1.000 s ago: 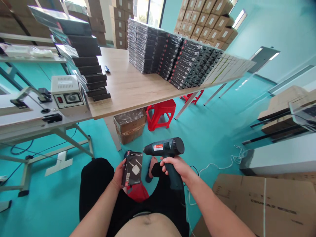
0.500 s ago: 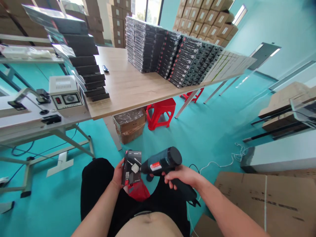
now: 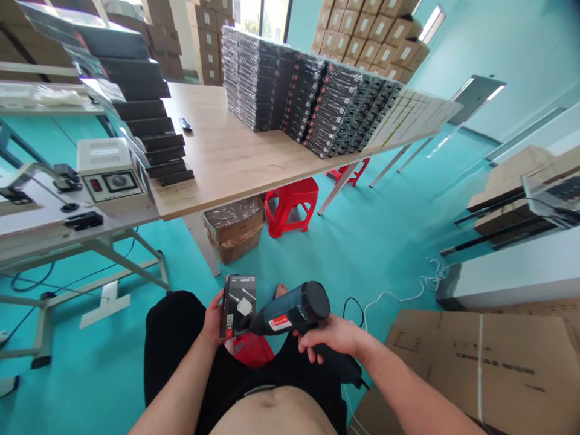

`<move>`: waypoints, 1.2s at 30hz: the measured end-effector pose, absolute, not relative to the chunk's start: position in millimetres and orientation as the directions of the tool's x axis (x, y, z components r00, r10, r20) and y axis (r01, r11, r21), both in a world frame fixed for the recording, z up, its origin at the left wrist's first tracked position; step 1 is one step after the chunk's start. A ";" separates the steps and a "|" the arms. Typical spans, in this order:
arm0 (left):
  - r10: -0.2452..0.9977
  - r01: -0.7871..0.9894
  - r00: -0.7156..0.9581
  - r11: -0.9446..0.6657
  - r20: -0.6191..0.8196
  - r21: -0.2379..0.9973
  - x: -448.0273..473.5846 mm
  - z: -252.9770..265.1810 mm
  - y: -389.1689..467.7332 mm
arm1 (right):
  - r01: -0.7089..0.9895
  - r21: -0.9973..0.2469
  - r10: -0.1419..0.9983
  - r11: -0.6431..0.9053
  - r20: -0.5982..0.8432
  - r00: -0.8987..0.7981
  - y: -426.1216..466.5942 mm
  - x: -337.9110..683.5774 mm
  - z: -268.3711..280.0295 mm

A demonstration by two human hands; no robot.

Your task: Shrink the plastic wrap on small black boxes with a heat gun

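Note:
My left hand is closed around the left side of a black product box. The box stands upright above my lap, its front printed with a white charger and cable. In my right hand is a dark blue heat gun, gripped by its handle. Its nozzle points left at the lower right of the box front; I cannot tell whether the two touch. Below the box, part of a red stool seat shows between my black-clad legs.
A wooden table ahead bears a leaning stack of black boxes and wrapped box piles. A sealing machine stands left. Below are a red stool and an open carton. A large carton lies right, near a white cable.
The heat gun's nozzle has dipped and shifted slightly left along the box front. The whole view has drifted a little, so table and boxes sit further left.

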State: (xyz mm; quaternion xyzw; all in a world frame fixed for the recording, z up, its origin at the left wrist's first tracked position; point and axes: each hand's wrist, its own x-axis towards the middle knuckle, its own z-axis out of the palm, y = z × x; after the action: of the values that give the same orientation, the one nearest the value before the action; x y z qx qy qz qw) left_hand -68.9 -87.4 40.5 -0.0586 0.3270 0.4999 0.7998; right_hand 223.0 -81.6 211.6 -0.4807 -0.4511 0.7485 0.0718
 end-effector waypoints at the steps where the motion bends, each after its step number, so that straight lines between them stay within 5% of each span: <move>1: 0.764 -0.839 0.296 0.495 -0.573 0.228 -69.0 40.9 -87.7 | 0.299 -0.752 0.575 -0.587 -0.648 -0.500 -83.6 223.9 210.7; 8: 0.751 -0.819 0.335 0.531 -0.568 0.218 -67.9 38.9 -86.2 | 0.245 -0.769 0.560 -0.590 -0.608 -0.563 -89.1 204.5 220.3; 12: 0.716 -0.781 0.346 0.578 -0.607 0.236 -66.5 38.0 -86.1 | 0.160 -0.831 0.690 -0.533 -0.536 -0.486 -86.2 183.0 229.6; 17: 0.721 -0.781 0.349 0.577 -0.598 0.240 -66.9 42.6 -89.6 | 0.356 -0.811 0.558 -0.465 -0.580 -0.593 -82.7 176.7 237.3; 21: 0.706 -0.764 0.366 0.600 -0.607 0.236 -66.6 44.5 -88.5 | 0.291 -0.851 0.700 -0.437 -0.525 -0.484 -81.0 175.7 242.5; 27: 0.727 -0.799 0.351 0.561 -0.590 0.216 -64.5 48.0 -84.0 | 0.476 -0.787 0.436 -0.392 -0.614 -0.658 -86.3 180.3 243.9; 32: 0.707 -0.785 0.349 0.579 -0.615 0.221 -66.6 43.8 -86.0 | 0.149 -0.841 0.740 -0.520 -0.531 -0.414 -69.1 178.3 229.7; 36: 0.717 -0.797 0.326 0.559 -0.617 0.228 -69.3 42.0 -87.2 | 0.137 -0.821 0.769 -0.554 -0.568 -0.294 -47.9 190.6 223.2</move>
State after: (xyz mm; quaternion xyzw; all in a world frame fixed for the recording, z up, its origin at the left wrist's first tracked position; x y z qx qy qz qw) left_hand -69.3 -87.2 42.0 -0.0582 0.3464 0.4660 0.8121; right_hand 190.6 -47.9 223.2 -0.5484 -0.4130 0.6902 0.2290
